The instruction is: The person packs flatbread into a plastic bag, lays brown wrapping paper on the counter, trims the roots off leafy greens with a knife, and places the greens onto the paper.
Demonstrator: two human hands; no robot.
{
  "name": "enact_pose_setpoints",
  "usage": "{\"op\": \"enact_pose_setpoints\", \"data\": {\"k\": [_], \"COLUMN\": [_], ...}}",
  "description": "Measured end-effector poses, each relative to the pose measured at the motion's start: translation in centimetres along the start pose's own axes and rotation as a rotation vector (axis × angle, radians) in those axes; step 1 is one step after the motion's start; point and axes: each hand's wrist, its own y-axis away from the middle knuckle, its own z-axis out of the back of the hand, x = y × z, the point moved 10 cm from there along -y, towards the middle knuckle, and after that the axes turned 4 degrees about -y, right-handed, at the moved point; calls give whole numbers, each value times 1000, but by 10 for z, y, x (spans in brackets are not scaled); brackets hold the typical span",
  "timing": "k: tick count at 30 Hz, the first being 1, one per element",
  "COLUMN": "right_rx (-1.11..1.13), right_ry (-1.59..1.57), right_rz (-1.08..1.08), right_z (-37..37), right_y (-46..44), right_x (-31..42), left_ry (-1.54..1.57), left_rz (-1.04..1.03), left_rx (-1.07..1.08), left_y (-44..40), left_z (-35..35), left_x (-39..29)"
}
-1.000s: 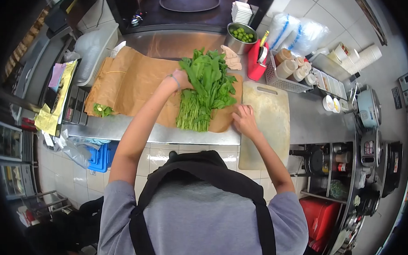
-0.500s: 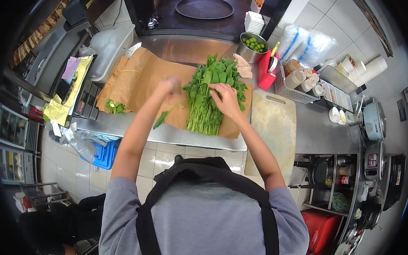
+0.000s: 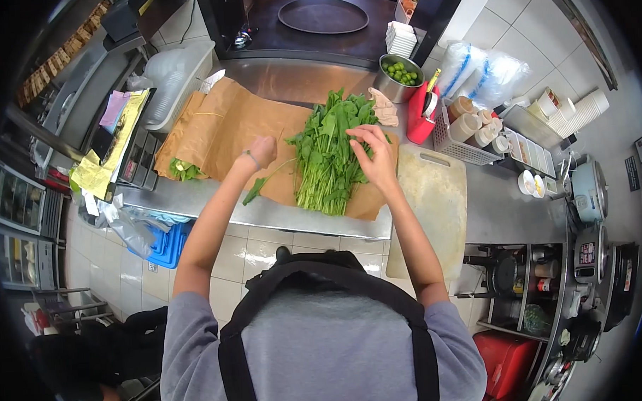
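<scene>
A big bunch of leafy greens [image 3: 328,165], leaves at the far end and stems toward me, lies on brown paper [image 3: 284,124] on the steel counter. My right hand [image 3: 377,155] is over the bunch's right edge, thumb and fingers apart, with nothing visible in it. Left of the bunch, my left hand [image 3: 261,153] hovers over the paper with its fingers curled in; whatever they may hold is hidden. A single loose leafy sprig [image 3: 255,190] lies just below that hand, its stem pointing toward the bunch.
A wrapped paper bundle [image 3: 184,138] with greens poking out sits at left. On the right are a worn cutting board [image 3: 428,197], a red holder [image 3: 420,112], a pot of limes [image 3: 400,76] and a basket of squeeze bottles [image 3: 467,133]. Another person [image 3: 103,349] is at lower left.
My left hand has come slightly down and shows clearly instead of blurred. My right hand has shifted right, from the middle of the greens to their edge.
</scene>
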Motion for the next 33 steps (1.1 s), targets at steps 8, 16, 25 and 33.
{"op": "enact_pose_setpoints", "data": {"k": [8, 16, 25, 33], "right_rx": [226, 397, -15, 101], "right_ry": [-82, 5, 7, 233], "right_rz": [186, 263, 172, 97], "right_z": [-64, -111, -50, -35], "right_y": [2, -9, -53, -25], "right_x": [41, 73, 66, 38], "left_ry": [-592, -506, 1771, 410], "left_rz": [21, -192, -103, -267], "left_rx": [-165, -266, 54, -121], "left_y": [13, 21, -8, 3], "left_z": [3, 12, 33, -7], "left_x": [-58, -90, -58, -20]}}
